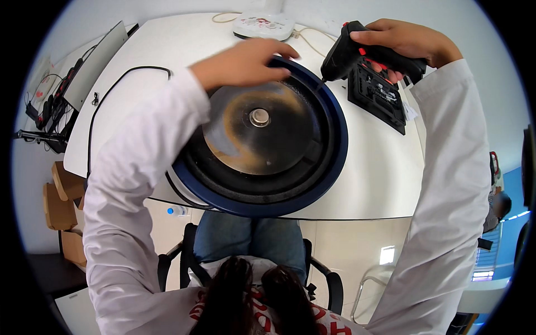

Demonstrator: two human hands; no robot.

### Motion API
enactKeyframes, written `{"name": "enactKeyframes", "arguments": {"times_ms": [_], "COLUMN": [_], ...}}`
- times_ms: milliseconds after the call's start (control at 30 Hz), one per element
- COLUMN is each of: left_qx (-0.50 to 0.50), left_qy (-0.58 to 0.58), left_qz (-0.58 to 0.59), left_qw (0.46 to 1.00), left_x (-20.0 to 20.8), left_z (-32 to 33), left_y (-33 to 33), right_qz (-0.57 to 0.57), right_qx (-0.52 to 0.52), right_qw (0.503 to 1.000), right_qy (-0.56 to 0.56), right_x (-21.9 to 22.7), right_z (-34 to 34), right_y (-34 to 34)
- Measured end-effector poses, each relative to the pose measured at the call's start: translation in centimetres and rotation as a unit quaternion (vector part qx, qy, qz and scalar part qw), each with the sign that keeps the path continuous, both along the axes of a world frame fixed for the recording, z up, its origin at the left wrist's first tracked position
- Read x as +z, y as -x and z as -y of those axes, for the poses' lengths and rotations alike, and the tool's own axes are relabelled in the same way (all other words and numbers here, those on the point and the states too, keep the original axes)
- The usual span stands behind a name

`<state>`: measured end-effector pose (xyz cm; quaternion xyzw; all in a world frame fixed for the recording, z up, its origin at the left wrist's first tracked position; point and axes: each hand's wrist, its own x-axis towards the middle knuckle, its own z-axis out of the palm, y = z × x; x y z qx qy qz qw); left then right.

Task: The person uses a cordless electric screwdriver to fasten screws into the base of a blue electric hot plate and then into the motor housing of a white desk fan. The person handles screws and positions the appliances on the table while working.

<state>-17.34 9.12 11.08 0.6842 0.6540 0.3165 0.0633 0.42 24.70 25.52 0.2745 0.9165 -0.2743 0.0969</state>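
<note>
A round cooking appliance (329,173) with a dark blue rim and a black inner ring lies on the white table in front of me. In its middle is a metal plate (290,142), stained brown and grey, with a small silver knob (259,117) at the centre. My right hand (399,44) grips a black cordless screwdriver (341,56) with red accents. Its bit points down at the rim's upper right; whether it touches cannot be told. My left hand (245,62) hovers over the far rim, fingers apart and holding nothing visible.
Beside the appliance on the right lies an open black tool case (379,97) with bits. At the far edge stands a white device base (263,25). A black cord (95,125) curves along the left. Cardboard boxes (60,206) and a bottle (177,211) are below the table.
</note>
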Motion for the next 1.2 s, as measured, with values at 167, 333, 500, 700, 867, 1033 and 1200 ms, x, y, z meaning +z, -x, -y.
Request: {"name": "enactKeyframes", "arguments": {"times_ms": [167,333,500,700,867,1033,1200], "left_qx": [0.099,0.216,0.287,0.229,0.202,0.205,0.207], "left_qy": [-0.074,-0.047,-0.067,-0.058,-0.092,-0.106,-0.107], "left_qz": [-0.108,-0.06,0.049,0.222,0.253,0.273,0.259], "left_qw": [0.986,0.973,0.954,0.946,0.942,0.934,0.937], "left_x": [1.4,-1.1,-5.8,-9.2,-11.1,-12.6,-12.6], "left_z": [7.5,15.3,18.8,20.5,19.7,19.5,19.5], "left_y": [1.8,-1.7,-4.8,-6.9,-7.2,-7.1,-6.9], "right_qz": [0.0,0.015,0.034,0.056,0.057,0.062,0.056], "right_qx": [-0.013,-0.008,-0.01,-0.003,0.009,0.004,0.018], "right_qw": [1.0,1.0,0.999,0.998,0.998,0.998,0.996], "right_qy": [0.013,-0.012,-0.01,-0.022,-0.037,-0.032,-0.063], "right_x": [0.3,0.4,1.0,1.0,0.9,1.0,0.8], "right_z": [0.1,0.1,0.4,0.9,0.7,0.9,0.9], "right_y": [-0.2,0.6,0.8,1.6,1.9,1.7,1.6]}}
